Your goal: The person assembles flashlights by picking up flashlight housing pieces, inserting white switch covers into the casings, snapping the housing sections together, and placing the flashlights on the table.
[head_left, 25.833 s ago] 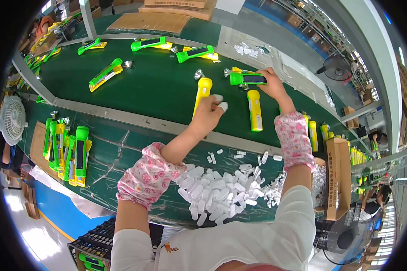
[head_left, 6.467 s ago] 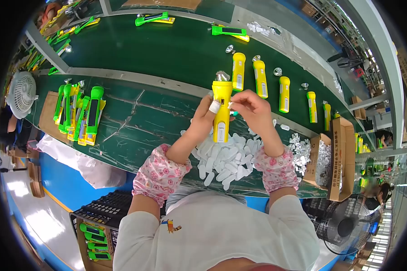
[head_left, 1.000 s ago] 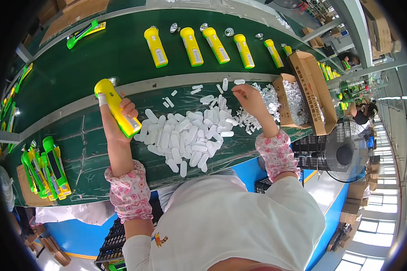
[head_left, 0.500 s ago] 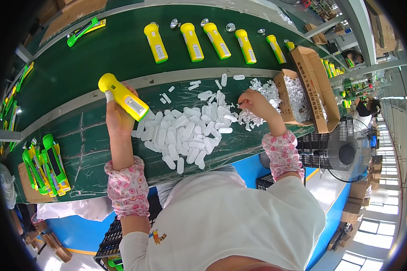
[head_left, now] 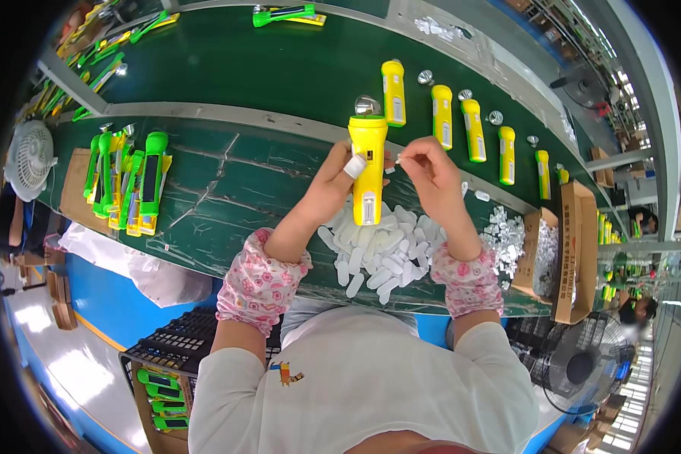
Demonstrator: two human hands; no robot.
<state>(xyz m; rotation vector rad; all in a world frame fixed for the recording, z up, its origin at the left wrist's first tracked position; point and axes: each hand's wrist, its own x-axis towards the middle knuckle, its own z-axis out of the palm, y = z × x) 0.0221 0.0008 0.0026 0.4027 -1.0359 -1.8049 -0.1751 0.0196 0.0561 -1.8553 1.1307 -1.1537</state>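
Note:
My left hand [head_left: 331, 180] is wrapped round a yellow flashlight [head_left: 368, 181], held upright over the bench, with a white wrapping on the thumb. A silvery reflector [head_left: 367, 105] shows at the flashlight's upper end; whether it is seated there cannot be made out. Just right of the flashlight, my right hand [head_left: 436, 180] pinches a small white piece [head_left: 398, 160] between thumb and fingertips. Below both hands lies a heap of white oval plastic pieces [head_left: 382, 261]. Near my right forearm is a pile of small white parts [head_left: 505, 238].
A cardboard box [head_left: 577, 253] stands at the right end of the bench. Yellow flashlights [head_left: 471, 130] with loose reflectors line the far belt. Green-and-yellow flashlights [head_left: 153, 174] are stacked at left. A black fan [head_left: 580, 365] stands lower right.
My right hand has left the pile of small parts and come beside the flashlight, holding a small white piece. The flashlight has turned upright. The view has swung left.

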